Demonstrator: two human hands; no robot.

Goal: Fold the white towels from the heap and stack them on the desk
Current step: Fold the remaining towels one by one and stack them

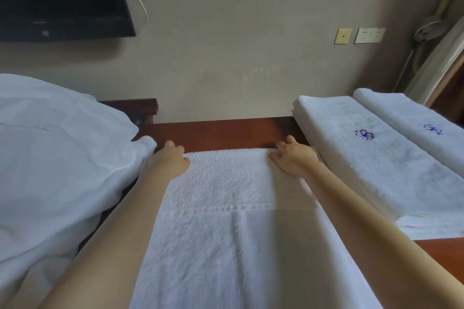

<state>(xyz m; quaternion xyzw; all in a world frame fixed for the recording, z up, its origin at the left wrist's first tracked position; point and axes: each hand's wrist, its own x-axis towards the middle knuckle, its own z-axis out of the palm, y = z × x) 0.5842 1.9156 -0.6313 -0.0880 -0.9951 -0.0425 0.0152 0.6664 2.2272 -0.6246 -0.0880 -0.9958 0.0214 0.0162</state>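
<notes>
The towel [226, 221] lies on the desk [221, 133] at frame centre, its long axis running from the bottom edge up toward the wall. Both hands sit level at its far corners. The right hand [293, 158] presses flat, fingers spread. The left hand [173, 158] curls over its corner; I cannot tell whether it grips. The near end is cut off. The heap [62, 158] lies left and the stacks [364, 153] right.
</notes>
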